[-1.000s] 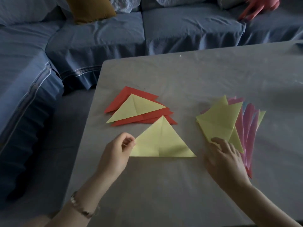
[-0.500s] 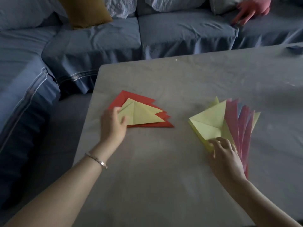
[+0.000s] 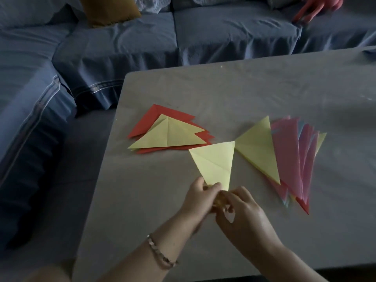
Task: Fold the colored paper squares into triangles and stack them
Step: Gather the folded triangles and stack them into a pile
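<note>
A yellow paper sheet (image 3: 215, 163) stands lifted above the grey table (image 3: 244, 94), pinched at its near corner by both hands. My left hand (image 3: 198, 197) holds the corner from the left, my right hand (image 3: 242, 212) from the right, fingers curled together. A stack of folded triangles (image 3: 168, 135), yellow on top of red ones, lies at the left of the table. At the right lies a fanned pile of paper sheets (image 3: 289, 155), a yellow one on top, pink and red ones below.
A blue sofa (image 3: 122, 43) wraps round the table's far and left sides. A mustard cushion (image 3: 109, 9) and a pink soft object (image 3: 317, 5) lie on it. The table's left edge drops to a grey floor.
My left hand left the yellow triangle on the stack and came back to the middle. My right hand lifted a yellow sheet off the pile; both hands now hold it.
</note>
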Motion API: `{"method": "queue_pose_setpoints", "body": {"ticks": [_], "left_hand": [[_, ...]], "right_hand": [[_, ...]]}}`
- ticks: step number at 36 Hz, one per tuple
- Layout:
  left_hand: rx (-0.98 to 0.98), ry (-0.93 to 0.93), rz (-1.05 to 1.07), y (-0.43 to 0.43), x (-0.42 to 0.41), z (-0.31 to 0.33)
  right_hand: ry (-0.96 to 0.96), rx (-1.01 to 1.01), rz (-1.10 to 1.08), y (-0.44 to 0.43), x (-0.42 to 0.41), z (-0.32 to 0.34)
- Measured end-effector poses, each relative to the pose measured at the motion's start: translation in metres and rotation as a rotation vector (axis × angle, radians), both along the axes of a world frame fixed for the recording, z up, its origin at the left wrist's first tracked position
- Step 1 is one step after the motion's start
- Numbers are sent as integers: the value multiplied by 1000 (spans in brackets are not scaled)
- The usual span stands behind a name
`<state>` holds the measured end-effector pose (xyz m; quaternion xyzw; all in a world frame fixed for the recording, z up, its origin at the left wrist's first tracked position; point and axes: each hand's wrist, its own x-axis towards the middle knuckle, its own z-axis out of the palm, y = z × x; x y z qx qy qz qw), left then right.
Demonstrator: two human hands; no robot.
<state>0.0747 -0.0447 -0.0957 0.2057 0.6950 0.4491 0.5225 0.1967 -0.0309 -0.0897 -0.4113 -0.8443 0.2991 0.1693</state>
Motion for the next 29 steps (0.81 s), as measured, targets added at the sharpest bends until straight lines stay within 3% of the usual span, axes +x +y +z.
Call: {"method": "queue_pose_setpoints", "body": {"ticks": [6, 11, 13, 15, 17, 18, 23, 29], "left_hand": [[10, 283, -199, -13, -48, 4], [-68, 466, -231, -25, -94, 1], [-138, 692, -243, -29, -104, -1], [-174, 1044, -271, -34, -105, -5], [-100, 1366, -307, -39, -102, -16], [-21, 1432, -282, -42, -97, -23], [175, 1359, -440, -45, -63, -47], [13, 1328, -590, -63, -64, -64]], "right_hand": [[59, 135, 31, 10, 2, -3], [-65, 170, 115, 26, 0, -16], [-144, 179, 222, 27, -9, -21], [-216, 155, 333, 25, -18, -29], [-272, 171, 377, 23, -29, -36], [-310, 190, 382, 23, -35, -39], [-376, 301, 343, 25, -64, -50], [-452, 331, 391, 30, -56, -65]]}}
